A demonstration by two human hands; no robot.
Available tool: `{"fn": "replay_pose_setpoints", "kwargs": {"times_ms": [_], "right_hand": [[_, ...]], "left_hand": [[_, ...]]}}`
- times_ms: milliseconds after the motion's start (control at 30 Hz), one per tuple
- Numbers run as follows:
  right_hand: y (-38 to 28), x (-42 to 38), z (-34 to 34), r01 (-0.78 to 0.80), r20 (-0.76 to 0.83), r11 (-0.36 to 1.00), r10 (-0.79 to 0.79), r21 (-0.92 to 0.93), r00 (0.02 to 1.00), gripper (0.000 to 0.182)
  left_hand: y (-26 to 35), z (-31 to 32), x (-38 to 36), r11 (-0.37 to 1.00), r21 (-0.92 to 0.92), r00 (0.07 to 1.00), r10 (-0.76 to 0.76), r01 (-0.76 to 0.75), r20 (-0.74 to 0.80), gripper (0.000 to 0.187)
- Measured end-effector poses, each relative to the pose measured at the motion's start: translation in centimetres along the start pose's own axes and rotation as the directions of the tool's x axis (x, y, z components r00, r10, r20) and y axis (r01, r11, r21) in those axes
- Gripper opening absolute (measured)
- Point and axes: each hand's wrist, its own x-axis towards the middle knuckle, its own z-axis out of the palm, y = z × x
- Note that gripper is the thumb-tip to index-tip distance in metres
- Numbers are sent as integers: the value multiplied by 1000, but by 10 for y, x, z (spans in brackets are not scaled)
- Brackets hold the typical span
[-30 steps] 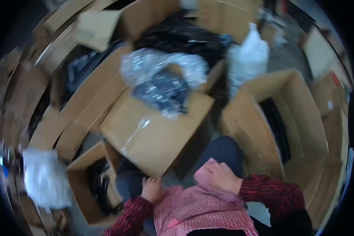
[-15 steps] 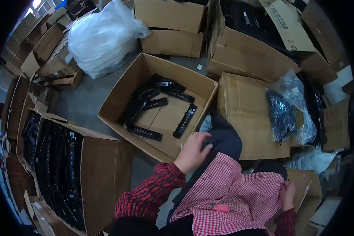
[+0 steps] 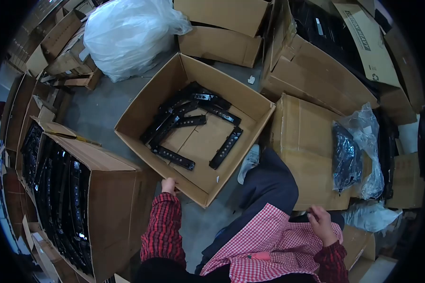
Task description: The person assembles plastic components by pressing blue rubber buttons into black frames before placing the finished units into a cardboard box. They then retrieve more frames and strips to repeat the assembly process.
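My left hand [image 3: 169,186] grips the near left edge of an open cardboard box [image 3: 231,78], its fingers over the rim. Several black slotted strips [image 3: 225,147] lie inside this box, most of them piled along its left side. My right hand [image 3: 320,223] is raised over my lap, beside the checkered apron [image 3: 259,238]. Its fingers are curled, and whether anything is between them is too small to tell.
An open box packed with black parts [image 3: 61,188] stands at the left. Behind is a big white plastic bag [image 3: 127,37]. On the right, a closed carton [image 3: 307,141] bears a plastic-wrapped dark bundle [image 3: 347,158]. More boxes stand behind it.
My left hand has moved left from near my knee and taken hold of the box's edge. My right hand has risen from the apron's side. The view has shifted slightly.
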Motion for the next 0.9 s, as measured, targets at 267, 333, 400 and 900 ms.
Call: {"fn": "replay_pose_setpoints", "kwargs": {"times_ms": [267, 333, 400, 900], "right_hand": [[24, 16, 17, 88, -127, 961, -56, 261, 990, 28], [21, 27, 13, 46, -135, 912, 10, 406, 991, 28], [11, 37, 12, 101, -150, 896, -39, 433, 988, 28], [-53, 186, 59, 149, 160, 833, -273, 532, 949, 18]], "left_hand": [[18, 0, -59, 888, 49, 882, 460, -457, -101, 41], [21, -4, -88, 880, 13, 877, 474, -474, -84, 54], [30, -10, -140, 865, 38, 858, 502, -501, -107, 56], [-26, -7, -101, 605, 679, 772, 630, -415, -89, 66]]}}
